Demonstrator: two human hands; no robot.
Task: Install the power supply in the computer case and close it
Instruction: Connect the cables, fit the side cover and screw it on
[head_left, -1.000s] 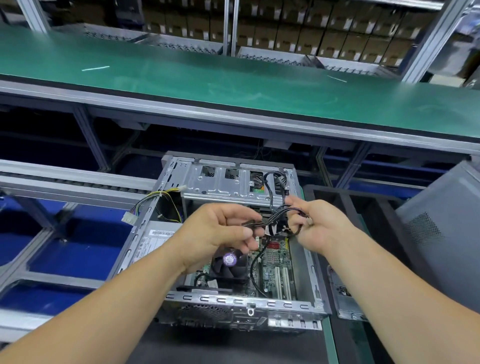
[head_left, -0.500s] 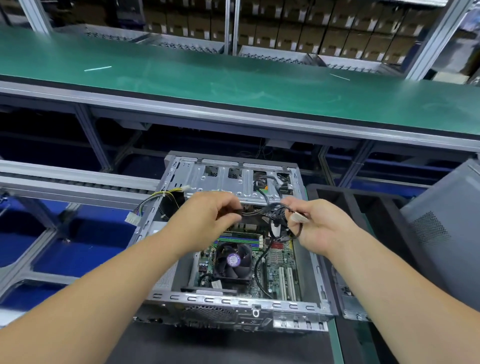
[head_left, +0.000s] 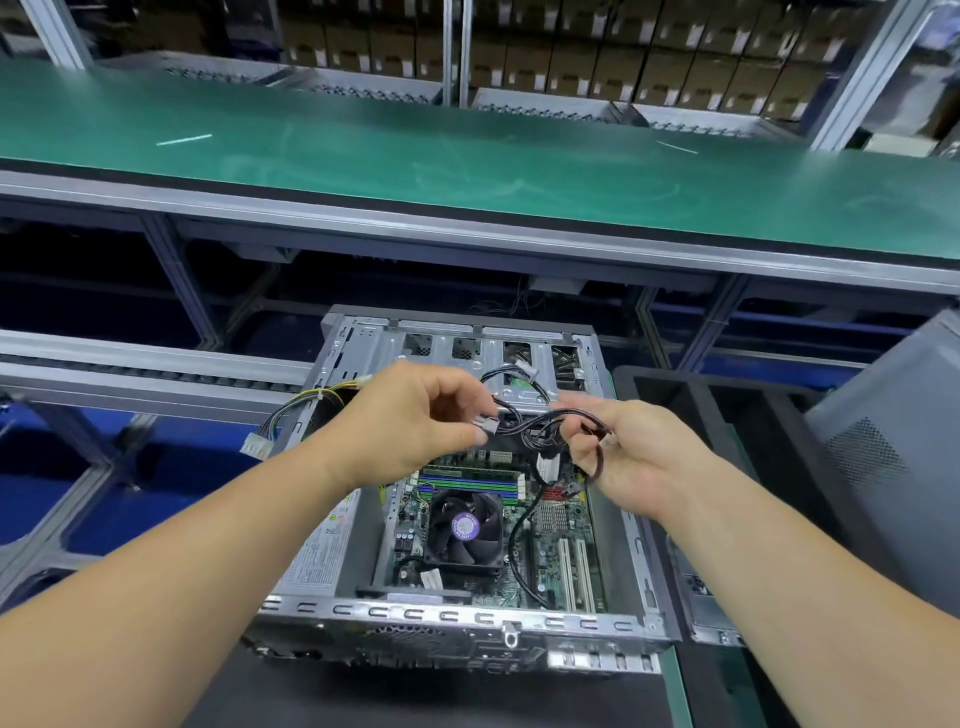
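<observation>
Single head cam, wide-angle, looks fwd and down. Close over open computer case (head_left: 467, 613); green bench (head_left: 467, 166) further back, across frame.

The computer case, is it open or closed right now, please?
Open: the computer case has no side cover on, so its fan and board show.

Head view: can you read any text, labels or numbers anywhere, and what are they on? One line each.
White label on the power supply: print is there, too small and blurred to read.
Round purple sticker on the fan: lettering visible, unreadable.
White labels on the cardboard boxes on the back shelves: blurred, unreadable.
Circuit board: no legible markings.
Nothing in this view can be quoted.
</observation>
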